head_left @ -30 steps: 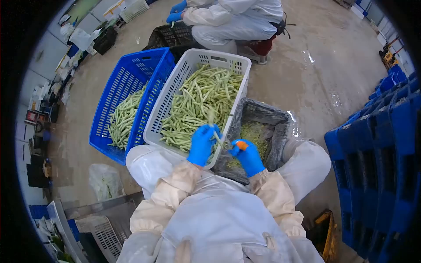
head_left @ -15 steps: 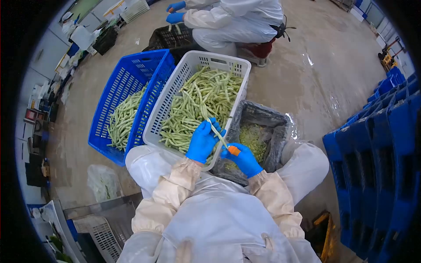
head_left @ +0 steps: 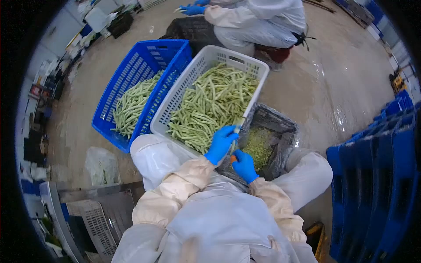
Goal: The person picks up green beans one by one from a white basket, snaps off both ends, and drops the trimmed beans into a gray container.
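Note:
My left hand (head_left: 222, 143), in a blue glove, is closed around a few green beans over the near right edge of the white crate (head_left: 160, 117). Just to its right, my right hand (head_left: 244, 165), also gloved in blue, is closed on a small orange tool (head_left: 233, 159) beside the beans' lower ends. A heap of green beans (head_left: 210, 103) lies in the white crate. Under and beyond my right hand is a bin lined with dark plastic (head_left: 287, 127), with green trimmings (head_left: 258, 147) inside.
A blue crate (head_left: 115, 87) with more beans stands left of the white one. Ahead, a person (head_left: 263, 22) in white clothing and blue gloves sits by a black crate (head_left: 188, 28). Blue pallets (head_left: 372, 175) are stacked at right; a plastic bag (head_left: 101, 166) lies at left.
The view has shifted, moving the crates up and right. My left hand has moved toward the bin with the beans; my right hand has lowered, its orange tool now pointing left.

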Motion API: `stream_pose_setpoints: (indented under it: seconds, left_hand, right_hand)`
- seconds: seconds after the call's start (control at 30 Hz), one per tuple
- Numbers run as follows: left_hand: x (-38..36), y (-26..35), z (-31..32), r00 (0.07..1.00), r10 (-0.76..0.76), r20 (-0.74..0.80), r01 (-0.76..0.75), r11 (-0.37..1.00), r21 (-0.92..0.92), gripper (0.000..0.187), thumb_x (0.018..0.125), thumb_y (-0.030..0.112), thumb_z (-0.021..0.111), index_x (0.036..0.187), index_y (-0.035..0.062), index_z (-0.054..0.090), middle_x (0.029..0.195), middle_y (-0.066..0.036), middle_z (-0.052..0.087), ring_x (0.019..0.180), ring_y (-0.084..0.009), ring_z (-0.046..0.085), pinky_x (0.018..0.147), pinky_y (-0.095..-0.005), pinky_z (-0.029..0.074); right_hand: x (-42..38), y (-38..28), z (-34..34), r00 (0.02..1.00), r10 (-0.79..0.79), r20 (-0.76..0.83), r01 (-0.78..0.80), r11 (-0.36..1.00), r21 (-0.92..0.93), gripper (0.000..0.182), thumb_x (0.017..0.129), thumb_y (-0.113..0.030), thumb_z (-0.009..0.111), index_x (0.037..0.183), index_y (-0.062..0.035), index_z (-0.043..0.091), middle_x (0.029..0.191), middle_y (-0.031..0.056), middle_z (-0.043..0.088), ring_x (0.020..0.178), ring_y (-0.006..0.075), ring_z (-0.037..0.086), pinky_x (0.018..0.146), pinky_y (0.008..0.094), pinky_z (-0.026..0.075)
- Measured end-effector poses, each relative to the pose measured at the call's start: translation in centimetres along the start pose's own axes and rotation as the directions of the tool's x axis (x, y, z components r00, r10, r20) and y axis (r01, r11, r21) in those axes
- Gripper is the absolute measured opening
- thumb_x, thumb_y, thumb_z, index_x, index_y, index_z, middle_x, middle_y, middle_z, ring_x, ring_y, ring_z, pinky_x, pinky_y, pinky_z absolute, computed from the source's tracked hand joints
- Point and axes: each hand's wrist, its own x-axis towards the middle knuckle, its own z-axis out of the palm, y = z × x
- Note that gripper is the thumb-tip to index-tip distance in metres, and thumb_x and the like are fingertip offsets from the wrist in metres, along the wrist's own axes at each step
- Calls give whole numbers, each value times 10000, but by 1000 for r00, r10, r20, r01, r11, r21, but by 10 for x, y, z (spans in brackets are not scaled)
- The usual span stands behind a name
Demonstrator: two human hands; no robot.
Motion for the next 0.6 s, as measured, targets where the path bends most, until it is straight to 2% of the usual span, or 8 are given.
stream_pose_setpoints:
  seconds: [0.1, 0.23, 0.33, 0.4, 0.43, 0.47, 0.53, 0.6]
  left_hand:
    - [-5, -10, -8, 952, 261, 162, -303, 880, 366, 274, 780, 68, 568, 1051, 41, 596, 827, -54, 560, 745, -181, 546, 665, -314, 445]
    - [-4, -4, -59, 906, 239, 351, -424, 531, 733, 302, 773, 43, 528, 1068, 65, 589, 908, -102, 589, 770, -249, 568, 652, -343, 442]
    - [22, -9, -180, 913, 390, -117, -352, 900, 256, 247, 875, 145, 483, 1062, 14, 578, 968, -47, 594, 839, -129, 544, 730, -274, 453]
    - [3, 119, -223, 880, 73, -470, 166, 879, 446, 303, 852, 181, 539, 1091, -4, 561, 992, -78, 590, 874, -153, 540, 756, -291, 446]
    - [6, 102, -282, 729, 669, -144, -25, 237, 971, 361, 780, 132, 594, 1108, -11, 546, 986, -134, 594, 876, -221, 562, 753, -312, 448]
    - [15, 114, -315, 627, 755, -192, 144, 129, 981, 410, 722, 65, 599, 1122, 0, 537, 997, -188, 580, 902, -296, 561, 765, -344, 447]
    - [32, 129, -312, 651, 741, -168, 122, 116, 986, 400, 729, 78, 598, 1118, 7, 540, 998, -198, 578, 906, -315, 558, 769, -365, 447]
    - [54, 124, -271, 832, 530, -166, 43, 238, 970, 367, 744, 117, 599, 1094, 17, 554, 975, -208, 580, 893, -333, 560, 772, -396, 447]
  right_hand:
    - [-1, -1, 11, 997, -77, -27, 81, 983, 168, 148, 773, -136, 557, 856, -14, 577, 698, 201, 566, 600, 307, 574, 562, 395, 441]
    - [17, 10, -25, 924, 319, -210, -130, 780, 612, 100, 796, -61, 538, 869, -42, 605, 710, 36, 570, 588, 111, 516, 547, 250, 416]
    - [23, 39, -47, 830, 429, -356, -117, 758, 641, 74, 817, -58, 537, 843, -22, 595, 690, 17, 544, 577, 91, 480, 548, 235, 405]
    - [19, 57, -50, 828, 462, -319, -242, 806, 540, 55, 798, -73, 573, 820, -25, 587, 674, 21, 532, 587, 117, 494, 563, 253, 413]
    - [16, 62, -48, 824, 480, -300, -302, 821, 484, 58, 788, -81, 591, 808, -27, 583, 665, 24, 526, 592, 129, 501, 570, 261, 417]
    - [13, 61, -46, 818, 495, -292, -320, 814, 485, 58, 788, -81, 591, 808, -27, 583, 665, 24, 526, 592, 129, 501, 570, 261, 417]
    - [13, 54, -41, 875, 32, -484, -216, 920, -329, 95, 730, -130, 619, 782, -56, 589, 727, 75, 569, 673, 226, 559, 707, 364, 437]
    - [16, 52, -35, 929, 110, -353, -300, 784, -544, 127, 711, -164, 617, 798, -74, 598, 777, 98, 581, 737, 262, 564, 777, 415, 406]
